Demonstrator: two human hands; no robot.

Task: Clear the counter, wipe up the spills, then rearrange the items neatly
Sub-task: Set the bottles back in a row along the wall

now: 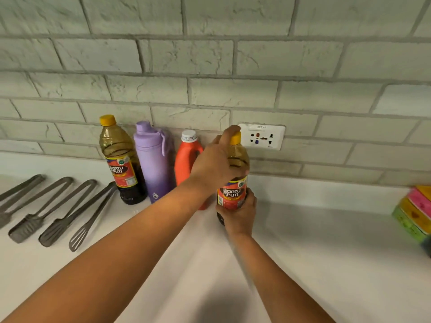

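A Datu Puti bottle (233, 192) with a yellow cap stands upright on the white counter (314, 241), to the right of an orange jug (186, 157). My right hand (240, 215) grips its lower part from the front. My left hand (217, 164) wraps round its neck and shoulder, one finger lying over the cap. A second Datu Puti bottle (121, 164) and a purple flask (154, 159) stand left of the orange jug along the wall.
Several grey tongs (53, 210) lie side by side at the left of the counter. A stack of coloured sponges (415, 213) sits at the right edge. A wall socket (263, 136) is just behind the held bottle.
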